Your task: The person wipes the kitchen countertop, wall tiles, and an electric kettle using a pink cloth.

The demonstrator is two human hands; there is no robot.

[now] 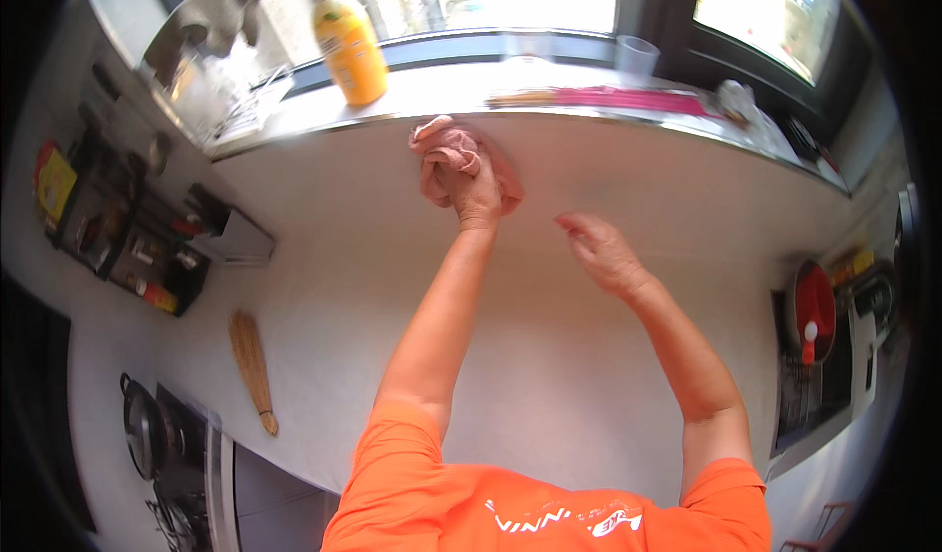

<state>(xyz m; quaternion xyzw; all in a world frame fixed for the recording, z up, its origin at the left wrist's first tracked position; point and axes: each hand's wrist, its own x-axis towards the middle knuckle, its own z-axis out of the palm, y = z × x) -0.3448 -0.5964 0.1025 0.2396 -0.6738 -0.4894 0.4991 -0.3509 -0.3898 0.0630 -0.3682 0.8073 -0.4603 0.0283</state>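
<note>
A crumpled pink cloth [447, 145] is bunched in my left hand [475, 191]. It lies against the pale wall surface just under the window sill [412, 103]. My right hand [600, 250] hangs in front of the same wall, to the right of the cloth, with nothing in it. Its fingers are loosely bent, and the thumb is apart from them. Below both arms stretches the white countertop [559, 375].
On the sill stand a yellow pump bottle [352, 55], pink-ended sticks [625, 99] and a clear plastic cup [636, 59]. Leftward are a spice rack [125, 235], a knife block [232, 235], a straw brush [252, 368] and a lidded pan [145, 430]. A red-lined pot [813, 302] sits at right.
</note>
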